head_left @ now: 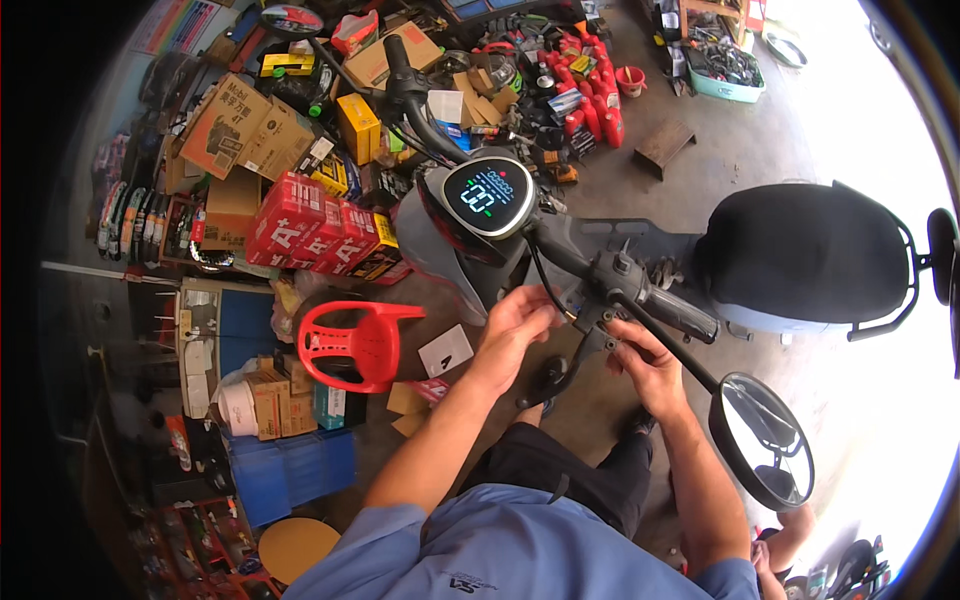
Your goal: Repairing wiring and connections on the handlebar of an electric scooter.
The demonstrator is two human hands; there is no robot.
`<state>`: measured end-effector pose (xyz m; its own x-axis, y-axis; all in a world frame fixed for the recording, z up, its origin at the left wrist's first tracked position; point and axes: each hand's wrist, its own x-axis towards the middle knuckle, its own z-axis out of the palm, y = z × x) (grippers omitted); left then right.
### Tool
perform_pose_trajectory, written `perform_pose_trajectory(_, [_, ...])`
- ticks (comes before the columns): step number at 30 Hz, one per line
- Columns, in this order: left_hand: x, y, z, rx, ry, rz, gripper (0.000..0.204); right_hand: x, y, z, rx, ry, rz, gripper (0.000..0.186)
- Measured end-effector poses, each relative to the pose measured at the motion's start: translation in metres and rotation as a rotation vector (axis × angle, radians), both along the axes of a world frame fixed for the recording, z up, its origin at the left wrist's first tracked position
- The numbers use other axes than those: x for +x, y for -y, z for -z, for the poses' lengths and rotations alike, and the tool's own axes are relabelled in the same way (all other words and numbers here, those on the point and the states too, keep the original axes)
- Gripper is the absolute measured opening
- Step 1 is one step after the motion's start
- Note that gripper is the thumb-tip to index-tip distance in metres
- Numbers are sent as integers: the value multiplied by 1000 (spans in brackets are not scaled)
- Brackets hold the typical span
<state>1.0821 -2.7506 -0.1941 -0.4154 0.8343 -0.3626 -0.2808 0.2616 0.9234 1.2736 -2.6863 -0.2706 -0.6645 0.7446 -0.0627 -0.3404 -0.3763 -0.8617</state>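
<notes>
An electric scooter stands in front of me, its round dashboard (488, 197) lit. At the handlebar nearest me, my left hand (520, 322) has its fingers curled together against a thin black cable (548, 280) that runs down from the dashboard. My right hand (645, 362) is closed with thumb and fingertips at the base of a dark brake lever (585, 362), below the handlebar grip (682, 314). The lever curves down between my hands. Fingers partly hide the point where cable and lever meet.
A round mirror (765, 440) juts out beside my right forearm. The black scooter seat (800, 255) lies to the right. A red plastic chair (362, 346), red boxes (310, 225) and cardboard cartons (225, 125) crowd the left. Another person's arm (790, 540) shows at lower right.
</notes>
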Motion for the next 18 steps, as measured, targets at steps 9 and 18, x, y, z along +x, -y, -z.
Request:
perform_pose_trajectory(9, [-2,-7,37,195,406,86,24,-4,7,-11,-11,139,68,29])
perform_pose_trajectory(18, [2,-7,45,252,407,51,16,-10,14,-19,-18,180,114,28])
